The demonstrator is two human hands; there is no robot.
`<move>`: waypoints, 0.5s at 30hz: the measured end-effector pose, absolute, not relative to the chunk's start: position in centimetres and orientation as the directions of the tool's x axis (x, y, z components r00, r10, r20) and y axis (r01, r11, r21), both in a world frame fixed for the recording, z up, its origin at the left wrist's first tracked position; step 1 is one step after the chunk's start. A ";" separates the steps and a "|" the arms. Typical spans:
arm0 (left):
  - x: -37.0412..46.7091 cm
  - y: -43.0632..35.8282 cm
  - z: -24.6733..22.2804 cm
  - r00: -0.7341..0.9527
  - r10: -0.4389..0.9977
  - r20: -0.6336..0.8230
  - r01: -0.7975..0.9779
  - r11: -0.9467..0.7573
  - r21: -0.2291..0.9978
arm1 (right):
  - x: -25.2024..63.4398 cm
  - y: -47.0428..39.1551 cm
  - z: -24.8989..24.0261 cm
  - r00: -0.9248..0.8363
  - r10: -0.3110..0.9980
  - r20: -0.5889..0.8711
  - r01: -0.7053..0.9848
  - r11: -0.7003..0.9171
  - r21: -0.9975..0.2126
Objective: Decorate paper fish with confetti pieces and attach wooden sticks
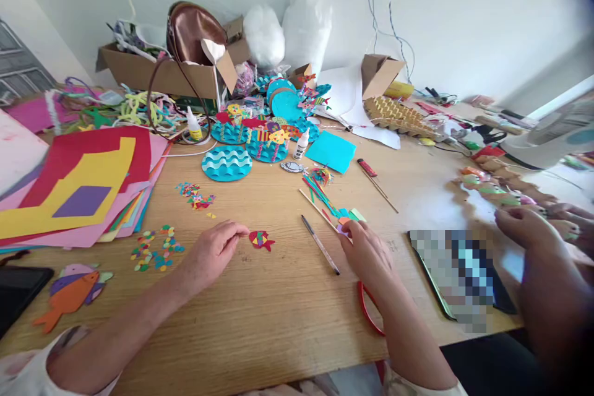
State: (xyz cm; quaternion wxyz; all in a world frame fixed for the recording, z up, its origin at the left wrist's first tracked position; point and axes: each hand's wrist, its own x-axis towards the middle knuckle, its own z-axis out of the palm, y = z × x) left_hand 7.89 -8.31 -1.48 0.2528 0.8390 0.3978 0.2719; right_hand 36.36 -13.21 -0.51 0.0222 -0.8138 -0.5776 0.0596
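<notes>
My left hand (216,253) is closed, its thumb and fingertips pinched at the nose of a small red paper fish (260,239) with coloured scraps on its body. My right hand (370,253) is closed too, its fingers at the lower end of a thin wooden stick (318,209). A purple paper piece (342,229) shows by those fingertips, beside small orange and green pieces. Left of that hand lies a pen (320,244). Red scissor handles (369,312) are partly hidden under my right forearm. Blue and green paper strips (322,195) lie just beyond.
Paper dots (158,249), coloured scraps (197,196) and foam fish (72,294) lie on the left, near stacked coloured sheets (134,167). Blue wave-decorated discs (226,164) and glue bottles (301,144) stand behind. A phone (431,278) and another person's hand (524,229) are at right.
</notes>
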 end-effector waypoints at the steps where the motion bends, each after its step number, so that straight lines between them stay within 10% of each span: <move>1: 7.9 -8.4 -1.3 0.528 0.814 0.244 0.529 -0.540 0.655 | 36.3 -13.1 -0.5 0.325 0.943 -0.074 0.938 -0.331 -0.100; 15: 8.9 -9.3 -0.4 0.508 0.860 0.052 0.466 -0.325 0.823 | 36.5 -10.5 -1.9 0.383 0.907 -0.175 0.916 -0.397 -0.053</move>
